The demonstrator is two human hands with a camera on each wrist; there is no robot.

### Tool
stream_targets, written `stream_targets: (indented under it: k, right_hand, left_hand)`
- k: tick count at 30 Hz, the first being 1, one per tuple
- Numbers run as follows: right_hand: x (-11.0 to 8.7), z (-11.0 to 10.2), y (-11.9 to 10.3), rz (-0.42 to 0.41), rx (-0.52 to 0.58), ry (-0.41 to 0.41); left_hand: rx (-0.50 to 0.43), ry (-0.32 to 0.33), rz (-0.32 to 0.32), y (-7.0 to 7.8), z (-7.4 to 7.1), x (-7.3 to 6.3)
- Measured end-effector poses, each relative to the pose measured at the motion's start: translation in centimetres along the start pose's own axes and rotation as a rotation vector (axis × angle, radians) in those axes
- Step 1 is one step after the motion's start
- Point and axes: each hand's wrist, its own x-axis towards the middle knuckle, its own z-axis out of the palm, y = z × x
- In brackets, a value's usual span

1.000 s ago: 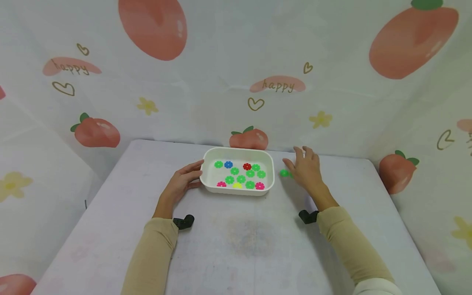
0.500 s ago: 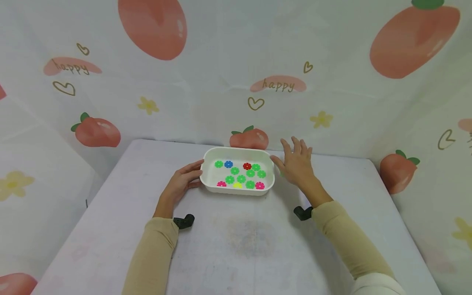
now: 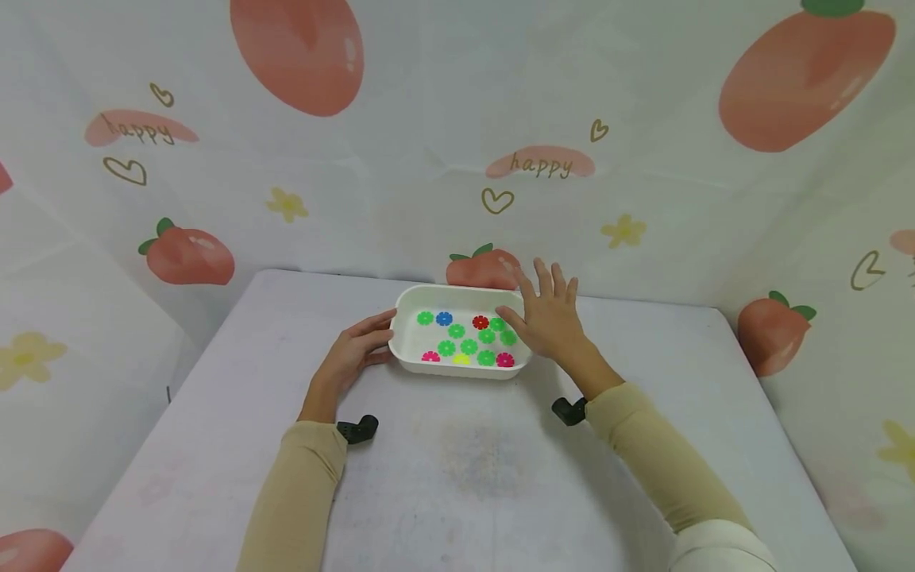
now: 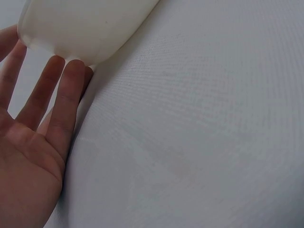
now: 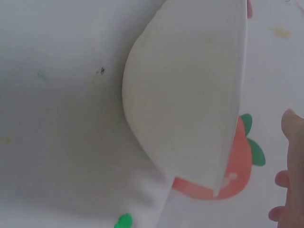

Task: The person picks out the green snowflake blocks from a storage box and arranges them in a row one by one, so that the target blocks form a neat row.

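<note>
A white rectangular tray [image 3: 457, 370] holds several small notched plastic discs: green [image 3: 468, 347], blue [image 3: 444, 318], red [image 3: 480, 322], pink [image 3: 504, 360] and yellow [image 3: 461, 360]. My left hand [image 3: 348, 361] rests its fingertips against the tray's left end; the left wrist view has these fingers [image 4: 66, 99] nearly straight at its wall. Over the tray's right rim, my right hand [image 3: 554, 322] is spread with nothing in it. In the right wrist view its thumb and fingertips show beyond the rim. A green piece [image 5: 124, 221] lies on the table there, hidden by the hand in the head view.
A white-covered table [image 3: 400, 492] bears the tray near its back edge. Behind it hangs a white cloth [image 3: 400, 159] printed with peaches, hearts and flowers. Black wrist mounts [image 3: 357, 429] stick out inward from both sleeves.
My right hand has moved left, from beside the green pieces on the table to over the tray's right end, its fingers spreading. My left hand and the tray have stayed put.
</note>
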Motion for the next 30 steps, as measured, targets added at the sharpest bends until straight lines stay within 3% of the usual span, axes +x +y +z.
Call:
stream_targets:
  k: [5,30]
  right_hand:
    - [0.4,0.4,-1.3,-0.028,-0.004,-0.004]
    - [1.8,3.2,-7.1,-0.155,-0.043,-0.094]
  left_hand:
    - [0.003,-0.005,0.001,1.2,0.5,-1.1]
    - [0.007,-0.007,0.007,0.8,0.4,-1.0]
